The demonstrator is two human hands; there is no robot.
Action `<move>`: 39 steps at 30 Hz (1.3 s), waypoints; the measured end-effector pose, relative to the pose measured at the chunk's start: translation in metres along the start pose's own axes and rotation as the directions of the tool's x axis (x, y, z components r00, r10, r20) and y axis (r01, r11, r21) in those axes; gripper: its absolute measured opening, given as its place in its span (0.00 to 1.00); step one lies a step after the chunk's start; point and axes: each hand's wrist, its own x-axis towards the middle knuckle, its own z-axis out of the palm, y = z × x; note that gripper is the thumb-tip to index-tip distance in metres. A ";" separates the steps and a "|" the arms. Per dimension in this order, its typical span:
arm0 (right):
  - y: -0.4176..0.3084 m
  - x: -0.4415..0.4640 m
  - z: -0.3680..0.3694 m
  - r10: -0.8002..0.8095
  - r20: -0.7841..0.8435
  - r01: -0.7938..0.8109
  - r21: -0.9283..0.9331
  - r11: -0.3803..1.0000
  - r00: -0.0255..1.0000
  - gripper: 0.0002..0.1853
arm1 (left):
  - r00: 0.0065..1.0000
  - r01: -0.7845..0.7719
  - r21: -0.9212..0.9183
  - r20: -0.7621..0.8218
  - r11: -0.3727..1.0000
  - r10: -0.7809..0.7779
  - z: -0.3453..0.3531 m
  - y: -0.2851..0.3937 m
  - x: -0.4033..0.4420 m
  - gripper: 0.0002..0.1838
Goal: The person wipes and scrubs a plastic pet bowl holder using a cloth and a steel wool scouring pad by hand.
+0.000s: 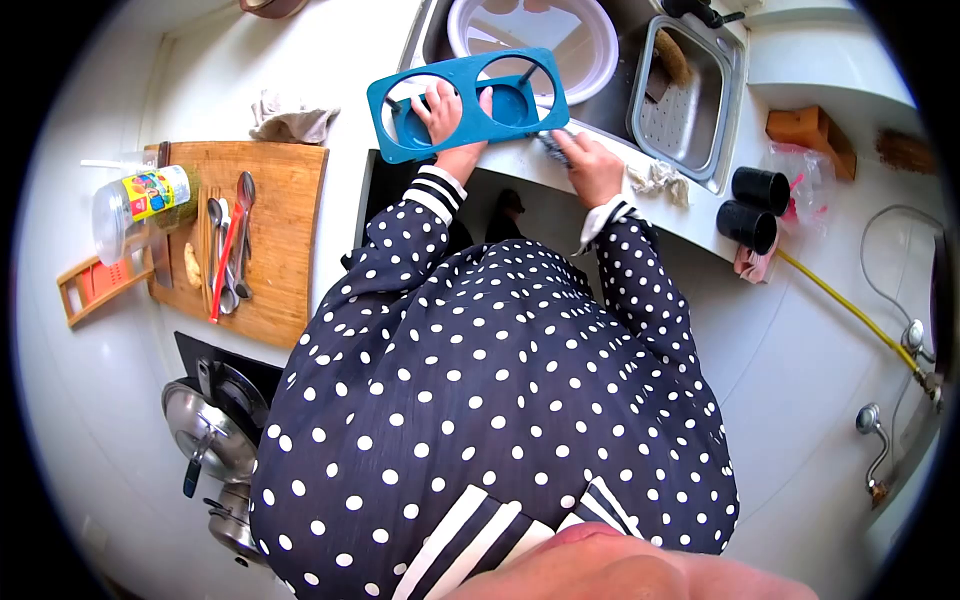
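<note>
My left hand point(442, 115) grips a blue plastic rack point(468, 78) at the counter's edge, its fingers showing through the left of two large round openings. The rack is tilted, with a lower tier visible behind the openings. At the rack's lower right corner, my right hand point(592, 167) is closed around a small dark grey scrubber point(552, 150), partly covered by the fingers. Whether the scrubber touches the rack I cannot tell. Just beyond the rack stands a whitish basin point(607, 62) of water in the sink.
A metal drain basket point(690, 135) holds a loofah point(672, 57). Near it lie a crumpled cloth point(660, 183) and two black cups point(747, 228). Leftward are a cutting board point(285, 220) with utensils, a jar point(125, 215), a rag point(290, 120) and pots point(205, 430).
</note>
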 end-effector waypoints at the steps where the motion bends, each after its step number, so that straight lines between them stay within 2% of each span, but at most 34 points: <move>1: 0.004 0.005 -0.006 0.070 -0.035 -0.069 0.028 0.997 0.997 0.16 | 1.000 0.009 0.010 -0.007 1.000 -0.009 0.000 0.000 0.001 0.23; 3: 0.011 0.022 -0.018 0.076 -0.002 -0.075 0.138 0.988 0.997 0.17 | 1.000 0.023 0.032 -0.012 0.999 -0.023 0.001 0.001 -0.001 0.23; 5: 0.022 0.044 -0.005 -0.058 0.063 0.038 0.281 0.959 0.996 0.20 | 1.000 0.025 -0.004 -0.006 1.000 -0.025 0.003 0.000 -0.001 0.23; 7: 0.019 0.074 -0.001 -0.129 0.096 0.100 0.263 0.960 0.987 0.20 | 1.000 0.023 0.008 0.007 1.000 -0.023 -0.003 0.002 0.000 0.23; 8: 0.013 0.088 -0.006 -0.203 0.090 0.167 0.305 0.938 0.975 0.20 | 1.000 0.020 0.010 0.014 1.000 -0.020 -0.006 0.003 0.000 0.23; 9: 0.019 0.095 0.012 -0.306 0.019 0.278 0.368 0.887 0.952 0.18 | 1.000 0.021 0.007 -0.001 1.000 -0.021 -0.005 0.003 -0.001 0.23; 11: 0.022 0.098 0.032 -0.265 0.112 0.221 0.301 0.928 0.958 0.18 | 1.000 0.021 -0.005 -0.020 1.000 -0.021 -0.001 -0.001 -0.002 0.23; 14: 0.027 0.090 0.013 -0.208 0.169 0.161 0.256 0.953 0.963 0.19 | 0.999 0.048 0.015 -0.002 0.999 -0.048 -0.009 0.004 0.000 0.23; 17: 0.022 0.086 0.001 -0.258 0.109 0.233 0.202 0.951 0.960 0.17 | 0.998 0.062 -0.003 0.010 0.998 -0.062 -0.011 0.005 0.003 0.23; 18: 0.019 0.088 0.003 -0.344 0.088 0.326 0.169 0.930 0.935 0.17 | 0.998 0.064 -0.021 -0.006 0.998 -0.064 -0.010 0.005 0.004 0.23; 19: 0.019 0.089 0.003 -0.331 0.082 0.312 0.180 0.933 0.940 0.17 | 0.998 0.065 -0.036 -0.023 0.997 -0.066 -0.012 0.005 0.003 0.22; 21: 0.022 0.098 0.006 -0.315 0.050 0.298 0.210 0.931 0.948 0.17 | 0.999 0.045 0.063 0.028 0.997 -0.047 -0.018 0.008 0.003 0.21; 22: 0.022 0.098 -0.003 -0.284 0.091 0.263 0.196 0.945 0.954 0.15 | 0.998 0.054 0.025 0.018 0.998 -0.055 -0.019 0.008 0.006 0.22; 23: 0.035 0.092 0.006 -0.161 0.216 0.146 0.085 0.986 0.963 0.14 | 0.998 0.058 -0.017 0.018 0.998 -0.058 -0.021 0.009 0.004 0.22; 25: 0.048 0.080 -0.003 0.073 0.189 -0.081 0.035 0.996 0.979 0.12 | 0.996 0.072 0.004 0.046 0.997 -0.072 -0.022 0.009 0.003 0.22; 27: 0.051 0.062 -0.008 0.276 0.095 -0.289 0.423 0.859 0.957 0.14 | 0.997 0.064 0.002 0.037 0.998 -0.064 -0.016 0.008 0.003 0.23; 28: 0.034 0.058 -0.024 0.468 0.373 -0.582 0.670 0.461 0.801 0.15 | 0.999 0.041 -0.031 0.018 0.999 -0.041 -0.012 0.008 0.003 0.24; 29: 0.025 0.046 -0.023 0.458 0.483 -0.621 0.754 0.216 0.746 0.16 | 1.000 0.018 -0.064 0.007 0.998 -0.018 -0.006 0.006 -0.001 0.24; 31: 0.005 0.032 -0.017 0.362 0.696 -0.638 0.716 -0.283 0.620 0.19 | 0.999 -0.032 -0.125 -0.016 0.992 0.030 -0.005 0.004 -0.004 0.25; 32: -0.010 0.031 -0.016 0.331 0.704 -0.587 0.709 -0.392 0.629 0.19 | 0.997 -0.048 -0.097 0.048 0.994 0.053 -0.010 0.007 -0.008 0.23; 33: -0.023 0.032 -0.017 0.298 0.707 -0.527 0.688 -0.499 0.641 0.19 | 0.996 -0.071 -0.159 0.048 0.985 0.079 -0.018 0.010 -0.012 0.23; 36: -0.037 0.038 -0.008 0.325 0.695 -0.429 0.676 -0.599 0.641 0.20 | 0.987 -0.131 -0.331 0.049 0.935 0.156 -0.040 0.012 -0.014 0.28; 39: -0.039 0.038 0.007 0.335 0.694 -0.390 0.666 -0.636 0.638 0.19 | 0.974 -0.195 -0.350 0.042 0.916 0.223 -0.042 0.002 -0.017 0.28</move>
